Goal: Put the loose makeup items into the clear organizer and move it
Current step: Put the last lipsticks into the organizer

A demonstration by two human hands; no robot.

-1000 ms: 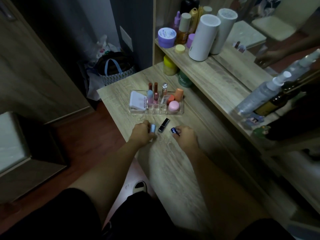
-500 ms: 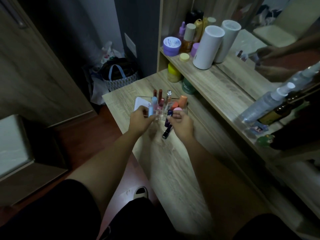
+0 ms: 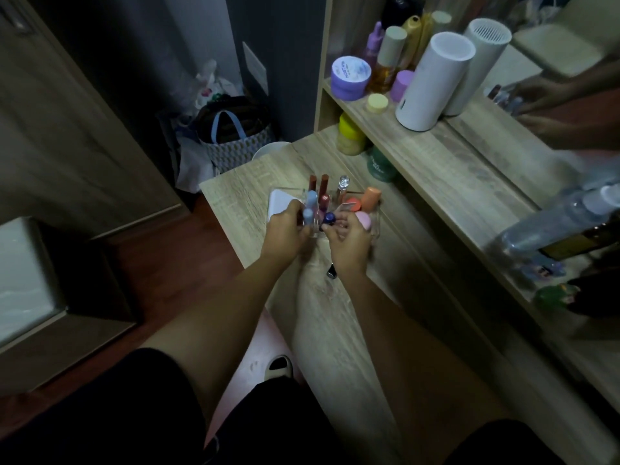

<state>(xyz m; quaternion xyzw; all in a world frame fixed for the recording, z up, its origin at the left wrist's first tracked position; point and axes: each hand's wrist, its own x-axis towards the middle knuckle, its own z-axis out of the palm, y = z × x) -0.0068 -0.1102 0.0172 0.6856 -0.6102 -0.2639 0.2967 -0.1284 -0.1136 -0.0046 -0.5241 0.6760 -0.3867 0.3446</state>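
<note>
The clear organizer [image 3: 375, 226] sits on the wooden table [image 3: 335, 323], holding upright lip tubes, an orange bottle [image 3: 370, 198], a pink jar [image 3: 364, 220] and a white compact [image 3: 278, 204]. My left hand [image 3: 285, 233] grips a light blue tube [image 3: 308, 217] over the organizer's front slots. My right hand [image 3: 347, 241] pinches a dark blue capped tube [image 3: 328, 219] at the front slots beside it. A black lipstick [image 3: 332, 271] lies loose on the table just below my right wrist, partly hidden.
A raised shelf [image 3: 436, 152] on the right carries a white cylinder [image 3: 432, 82], a purple jar [image 3: 350, 77] and bottles; a mirror stands behind. Yellow [image 3: 350, 135] and green [image 3: 380, 164] jars stand under the shelf. A patterned bag [image 3: 231, 146] sits on the floor beyond the table's far edge.
Both hands lifted their tubes off the table and carried them forward to the organizer's front slots. The black lipstick stayed on the table.
</note>
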